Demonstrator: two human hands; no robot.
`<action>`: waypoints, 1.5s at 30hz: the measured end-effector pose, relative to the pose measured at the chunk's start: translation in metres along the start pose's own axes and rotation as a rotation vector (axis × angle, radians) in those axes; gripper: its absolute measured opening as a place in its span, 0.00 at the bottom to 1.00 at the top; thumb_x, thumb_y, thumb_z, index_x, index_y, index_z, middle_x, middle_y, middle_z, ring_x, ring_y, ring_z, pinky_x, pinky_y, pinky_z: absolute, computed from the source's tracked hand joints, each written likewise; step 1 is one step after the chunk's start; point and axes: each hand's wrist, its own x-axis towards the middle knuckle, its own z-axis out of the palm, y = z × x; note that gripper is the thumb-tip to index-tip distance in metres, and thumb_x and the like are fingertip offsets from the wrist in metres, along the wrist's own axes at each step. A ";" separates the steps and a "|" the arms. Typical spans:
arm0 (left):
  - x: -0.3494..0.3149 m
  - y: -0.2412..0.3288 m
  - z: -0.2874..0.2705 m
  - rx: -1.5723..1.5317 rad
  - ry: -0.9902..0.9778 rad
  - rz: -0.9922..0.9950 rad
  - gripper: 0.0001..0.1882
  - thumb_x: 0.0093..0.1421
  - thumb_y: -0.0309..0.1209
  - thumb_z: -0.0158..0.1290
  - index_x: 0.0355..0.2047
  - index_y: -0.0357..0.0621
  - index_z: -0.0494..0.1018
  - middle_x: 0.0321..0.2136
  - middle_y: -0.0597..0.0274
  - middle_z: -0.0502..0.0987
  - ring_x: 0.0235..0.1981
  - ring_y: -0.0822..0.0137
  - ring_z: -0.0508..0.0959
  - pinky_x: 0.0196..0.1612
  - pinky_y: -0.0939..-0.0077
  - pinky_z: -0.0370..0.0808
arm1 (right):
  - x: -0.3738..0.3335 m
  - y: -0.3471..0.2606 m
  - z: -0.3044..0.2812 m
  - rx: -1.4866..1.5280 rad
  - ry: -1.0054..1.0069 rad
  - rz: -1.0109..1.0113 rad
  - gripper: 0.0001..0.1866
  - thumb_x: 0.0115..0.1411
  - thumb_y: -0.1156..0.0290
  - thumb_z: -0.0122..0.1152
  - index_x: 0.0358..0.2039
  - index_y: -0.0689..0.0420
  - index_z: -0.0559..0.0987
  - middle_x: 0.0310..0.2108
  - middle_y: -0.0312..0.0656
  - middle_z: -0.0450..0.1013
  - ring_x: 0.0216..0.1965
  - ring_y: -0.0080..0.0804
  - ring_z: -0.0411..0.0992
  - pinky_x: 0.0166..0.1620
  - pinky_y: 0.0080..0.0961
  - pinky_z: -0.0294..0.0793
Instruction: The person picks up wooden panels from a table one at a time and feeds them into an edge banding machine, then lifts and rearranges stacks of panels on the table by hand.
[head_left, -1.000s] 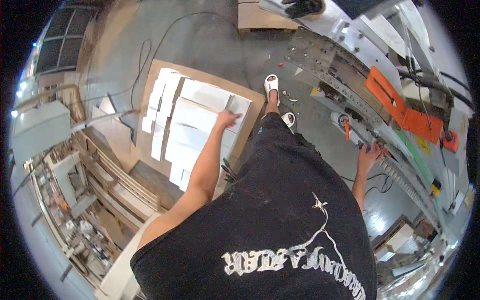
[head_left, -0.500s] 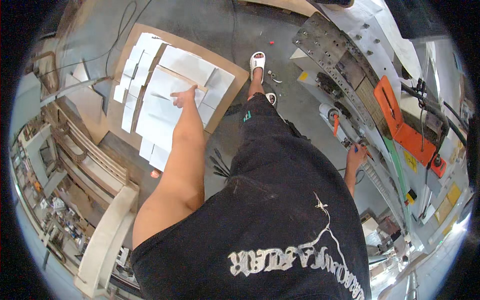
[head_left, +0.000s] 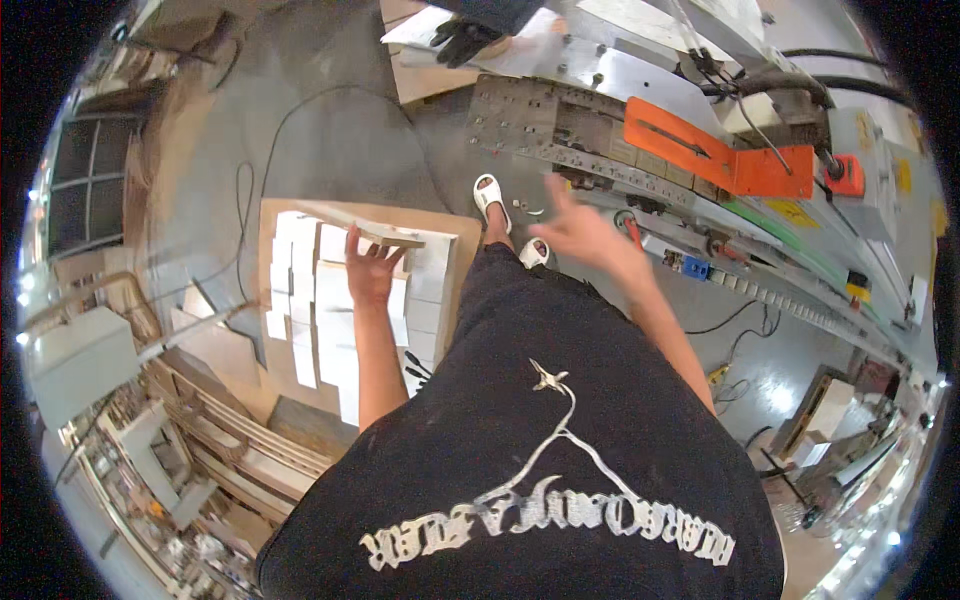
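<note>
Above the stacked white rectangular panels [head_left: 320,300], the left hand [head_left: 368,268] grasped a thin pale wooden board [head_left: 372,231]; the right hand [head_left: 580,232] hung open-fingered, empty, near the grey metal machine [head_left: 640,110].

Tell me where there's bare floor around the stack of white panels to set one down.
Bare concrete floor lies beyond the panel stack, crossed only by a cable. The left hand holds a wooden strip. Left of the stack, lumber and boxes crowd it.

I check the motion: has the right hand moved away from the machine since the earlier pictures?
Yes. The right hand left the machine's edge and now hangs open above the floor.
</note>
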 end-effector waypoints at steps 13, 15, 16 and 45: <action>0.018 -0.022 0.120 0.255 -0.057 -0.031 0.43 0.58 0.42 0.56 0.63 0.59 0.37 0.49 0.54 0.65 0.47 0.60 0.70 0.41 0.60 0.74 | 0.006 0.005 0.020 0.688 0.121 -0.286 0.17 0.61 0.64 0.53 0.43 0.65 0.71 0.30 0.47 0.76 0.26 0.37 0.76 0.28 0.30 0.74; 0.029 -0.006 0.136 0.421 0.107 0.184 0.37 0.58 0.37 0.57 0.62 0.48 0.49 0.41 0.53 0.72 0.38 0.64 0.74 0.37 0.68 0.74 | 0.001 0.025 0.014 0.885 0.122 -0.315 0.15 0.62 0.65 0.54 0.41 0.66 0.71 0.30 0.44 0.75 0.25 0.29 0.76 0.24 0.23 0.73; 0.040 0.003 0.134 0.420 0.100 0.187 0.37 0.58 0.37 0.57 0.62 0.48 0.49 0.41 0.53 0.72 0.38 0.64 0.74 0.37 0.68 0.74 | 0.000 0.030 0.011 1.081 0.100 -0.258 0.16 0.61 0.65 0.54 0.41 0.65 0.70 0.31 0.44 0.75 0.25 0.29 0.76 0.25 0.21 0.73; 0.078 -0.114 0.221 0.855 -0.223 0.128 0.16 0.57 0.22 0.49 0.46 0.27 0.70 0.28 0.52 0.78 0.27 0.66 0.80 0.28 0.77 0.76 | 0.023 0.129 -0.012 1.872 0.837 -0.055 0.19 0.55 0.79 0.47 0.47 0.72 0.66 0.42 0.54 0.72 0.44 0.43 0.73 0.50 0.37 0.73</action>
